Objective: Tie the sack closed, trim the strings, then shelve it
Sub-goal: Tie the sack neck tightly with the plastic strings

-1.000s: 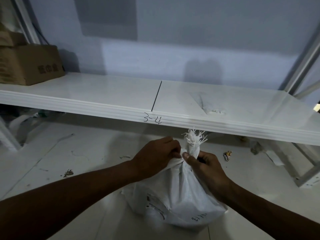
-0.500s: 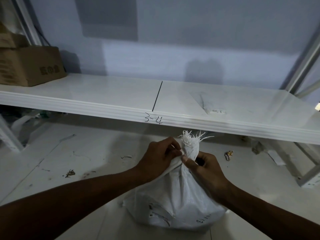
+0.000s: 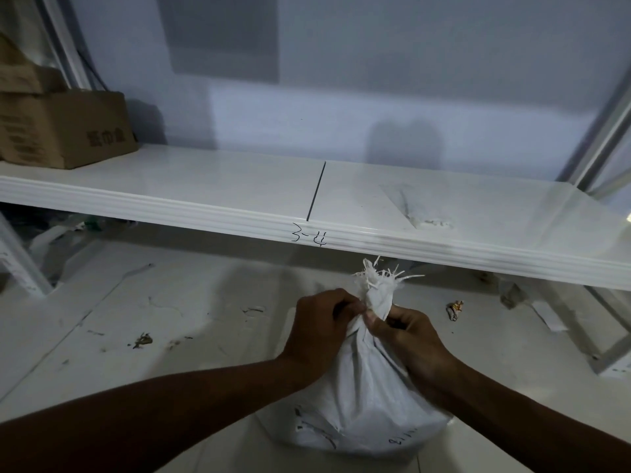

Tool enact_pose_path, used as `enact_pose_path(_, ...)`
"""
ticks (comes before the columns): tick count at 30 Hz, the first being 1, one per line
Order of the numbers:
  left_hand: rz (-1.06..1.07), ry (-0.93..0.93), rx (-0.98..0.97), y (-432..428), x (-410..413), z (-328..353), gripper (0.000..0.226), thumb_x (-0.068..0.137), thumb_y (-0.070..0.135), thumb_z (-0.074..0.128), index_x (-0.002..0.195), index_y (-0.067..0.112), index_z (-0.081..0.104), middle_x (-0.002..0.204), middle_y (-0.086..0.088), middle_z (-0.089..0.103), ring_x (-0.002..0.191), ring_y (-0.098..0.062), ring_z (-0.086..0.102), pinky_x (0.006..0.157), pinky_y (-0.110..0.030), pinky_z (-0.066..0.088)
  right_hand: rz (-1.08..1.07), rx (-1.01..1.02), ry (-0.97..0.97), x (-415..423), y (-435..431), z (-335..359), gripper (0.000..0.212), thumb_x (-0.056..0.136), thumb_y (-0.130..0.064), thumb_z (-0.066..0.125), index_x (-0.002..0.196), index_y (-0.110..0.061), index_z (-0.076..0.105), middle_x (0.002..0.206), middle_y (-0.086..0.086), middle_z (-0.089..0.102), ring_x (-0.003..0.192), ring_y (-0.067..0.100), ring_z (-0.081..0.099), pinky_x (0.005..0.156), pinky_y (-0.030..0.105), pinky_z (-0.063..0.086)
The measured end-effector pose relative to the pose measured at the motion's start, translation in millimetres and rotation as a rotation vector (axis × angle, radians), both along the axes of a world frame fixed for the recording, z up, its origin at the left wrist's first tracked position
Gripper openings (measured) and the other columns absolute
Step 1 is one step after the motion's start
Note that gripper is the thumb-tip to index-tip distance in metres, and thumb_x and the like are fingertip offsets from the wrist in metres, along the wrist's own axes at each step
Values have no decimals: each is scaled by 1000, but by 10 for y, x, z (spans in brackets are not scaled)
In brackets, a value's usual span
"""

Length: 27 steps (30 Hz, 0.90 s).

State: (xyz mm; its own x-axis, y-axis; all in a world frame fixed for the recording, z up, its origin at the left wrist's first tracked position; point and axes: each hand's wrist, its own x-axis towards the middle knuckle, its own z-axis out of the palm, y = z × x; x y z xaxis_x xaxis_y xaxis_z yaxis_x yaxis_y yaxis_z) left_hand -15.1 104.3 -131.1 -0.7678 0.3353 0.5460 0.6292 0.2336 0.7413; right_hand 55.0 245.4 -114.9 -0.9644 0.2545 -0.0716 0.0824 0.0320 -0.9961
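A white woven sack (image 3: 362,407) stands on the floor below me, its neck gathered into a twist. Frayed white strings (image 3: 379,276) fan out from the top of the neck. My left hand (image 3: 321,331) pinches the neck from the left, fingers closed on the fabric. My right hand (image 3: 406,339) grips the same neck from the right, thumb pressed against it. The two hands touch at the twist. A white shelf (image 3: 239,213) marked "3-4" on its front edge runs across the view just beyond the sack.
A brown cardboard box (image 3: 65,131) sits at the shelf's left end, with another on top. A shelf upright (image 3: 601,131) rises on the right. Scraps of debris (image 3: 143,340) and a small wrapper (image 3: 454,308) lie on the white floor under the shelf.
The sack's frayed top has tilted a little to the right and my hands have shifted slightly on the neck. Both hands still grip it.
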Motion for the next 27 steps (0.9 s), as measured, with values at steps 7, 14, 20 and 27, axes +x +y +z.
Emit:
enact_pose_path(7,-81,-173,-8,-44,64,6,14,86,19,69,96,12,77,89,10,73,84,5,68,76,-6,48,-15,-3,29,41,-17,-59,26,92,-18,62,85,5,72,73,20,68,61,18,62,56,24,50)
enact_pose_path(14,-19,-291,64,-25,88,19,4,81,10,75,82,11,71,75,9,71,73,-2,69,65,-10,50,42,-154,-54,32,-19,-8,31,95,-21,57,101,5,71,105,27,72,103,44,68,97,55,52)
enact_pose_path(20,79,-348,86,-2,46,32,10,82,13,75,75,15,68,67,8,69,65,2,66,60,-8,46,116,-459,-237,-20,-27,153,30,84,-17,59,97,10,65,100,27,63,91,43,59,95,45,48)
enact_pose_path(27,77,-387,79,-34,63,21,5,84,14,72,87,13,75,83,4,76,80,-1,70,70,-7,50,-21,-593,-286,-62,-95,39,34,83,-10,55,109,9,65,118,39,60,107,45,61,102,50,49)
